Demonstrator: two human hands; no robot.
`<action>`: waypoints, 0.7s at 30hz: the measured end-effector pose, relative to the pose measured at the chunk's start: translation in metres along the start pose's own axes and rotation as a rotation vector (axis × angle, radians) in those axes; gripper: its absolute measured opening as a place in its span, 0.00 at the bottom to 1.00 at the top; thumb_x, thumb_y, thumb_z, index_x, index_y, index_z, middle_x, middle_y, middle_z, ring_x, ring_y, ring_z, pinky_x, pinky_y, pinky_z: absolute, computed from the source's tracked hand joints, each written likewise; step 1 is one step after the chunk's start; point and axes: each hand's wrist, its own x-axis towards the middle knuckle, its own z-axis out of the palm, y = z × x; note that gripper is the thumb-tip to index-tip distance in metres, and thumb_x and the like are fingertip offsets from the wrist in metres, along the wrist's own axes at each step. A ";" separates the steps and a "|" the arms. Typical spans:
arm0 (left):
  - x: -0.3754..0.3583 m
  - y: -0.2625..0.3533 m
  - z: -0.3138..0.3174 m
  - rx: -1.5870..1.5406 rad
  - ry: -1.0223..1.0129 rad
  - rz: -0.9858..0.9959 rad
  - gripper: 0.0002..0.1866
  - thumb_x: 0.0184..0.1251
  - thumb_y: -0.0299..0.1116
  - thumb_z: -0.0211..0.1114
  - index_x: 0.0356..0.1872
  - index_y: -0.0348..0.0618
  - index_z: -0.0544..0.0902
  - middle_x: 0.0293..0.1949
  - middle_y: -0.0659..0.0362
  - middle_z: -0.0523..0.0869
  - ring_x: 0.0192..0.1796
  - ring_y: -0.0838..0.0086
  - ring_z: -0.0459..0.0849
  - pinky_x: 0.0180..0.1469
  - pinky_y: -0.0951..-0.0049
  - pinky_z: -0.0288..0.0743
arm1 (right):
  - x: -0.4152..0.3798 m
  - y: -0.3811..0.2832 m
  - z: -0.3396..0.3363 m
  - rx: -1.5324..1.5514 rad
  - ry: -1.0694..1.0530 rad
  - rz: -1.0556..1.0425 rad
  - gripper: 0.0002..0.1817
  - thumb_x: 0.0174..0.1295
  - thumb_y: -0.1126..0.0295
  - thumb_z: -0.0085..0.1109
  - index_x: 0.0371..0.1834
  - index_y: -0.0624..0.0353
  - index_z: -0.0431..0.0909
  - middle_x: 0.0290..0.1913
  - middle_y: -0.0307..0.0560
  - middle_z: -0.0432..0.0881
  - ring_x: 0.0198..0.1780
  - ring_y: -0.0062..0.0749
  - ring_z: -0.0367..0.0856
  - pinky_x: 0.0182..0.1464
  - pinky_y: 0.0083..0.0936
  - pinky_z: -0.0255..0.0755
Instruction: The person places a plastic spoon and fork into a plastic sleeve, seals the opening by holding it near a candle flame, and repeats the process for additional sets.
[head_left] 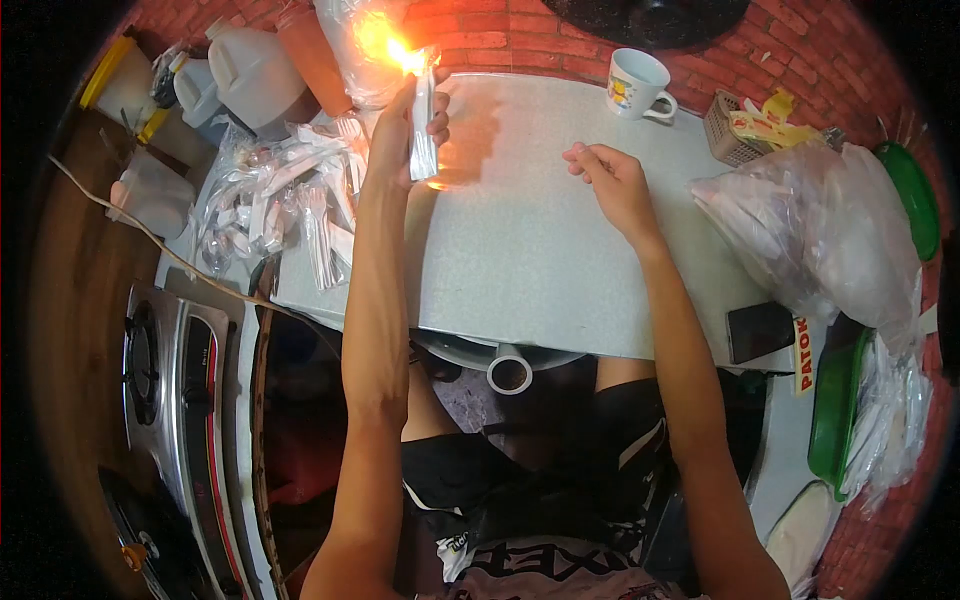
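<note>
My left hand (pixel 393 125) is closed around a slim packet (pixel 424 135), whitish and shiny like plastic-wrapped cutlery, held upright over the table's left side. A bright orange flame (pixel 385 40) burns at the packet's top end; the glare hides whether it touches the plastic. My right hand (pixel 615 185) hovers over the right half of the table, fingers curled and thumb pressed to them. Whatever lies in that pinch, if anything, cannot be made out. Left of my left forearm lies a pile of white plastic forks and similar wrapped cutlery (pixel 318 225).
A white mug (pixel 637 85) stands at the back of the grey table (pixel 510 260). Plastic bags (pixel 820 215), a basket (pixel 735 130) and a dark phone-like slab (pixel 762 332) sit on the right. Jugs (pixel 255 75) stand back left; a gas stove (pixel 175 360) is nearer on the left.
</note>
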 end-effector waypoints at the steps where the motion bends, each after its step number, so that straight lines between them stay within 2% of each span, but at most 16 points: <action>1: 0.002 0.000 -0.005 0.000 0.001 0.001 0.23 0.87 0.47 0.50 0.66 0.39 0.76 0.31 0.63 0.78 0.23 0.83 0.70 0.24 0.83 0.69 | 0.000 0.001 0.000 0.000 -0.001 0.000 0.20 0.76 0.54 0.59 0.47 0.61 0.90 0.36 0.44 0.90 0.40 0.23 0.85 0.46 0.23 0.76; 10: 0.006 0.002 -0.019 -0.052 -0.017 -0.009 0.21 0.87 0.47 0.50 0.64 0.41 0.75 0.31 0.64 0.77 0.22 0.84 0.70 0.22 0.83 0.71 | -0.001 -0.002 0.001 -0.025 -0.012 -0.029 0.20 0.76 0.54 0.59 0.46 0.61 0.90 0.35 0.43 0.90 0.38 0.23 0.85 0.45 0.23 0.76; 12: 0.008 0.005 -0.026 -0.078 -0.104 -0.013 0.25 0.87 0.48 0.48 0.66 0.37 0.77 0.33 0.60 0.80 0.25 0.81 0.71 0.26 0.78 0.70 | -0.003 -0.005 0.000 -0.015 -0.051 0.001 0.21 0.79 0.56 0.56 0.47 0.64 0.89 0.35 0.37 0.85 0.39 0.19 0.75 0.47 0.21 0.70; 21: 0.001 0.014 -0.027 -0.100 -0.034 0.033 0.22 0.87 0.47 0.49 0.64 0.39 0.78 0.32 0.61 0.78 0.25 0.82 0.70 0.25 0.81 0.68 | -0.003 -0.005 0.000 -0.016 -0.055 -0.006 0.21 0.79 0.56 0.56 0.47 0.64 0.89 0.35 0.38 0.86 0.39 0.19 0.76 0.46 0.21 0.71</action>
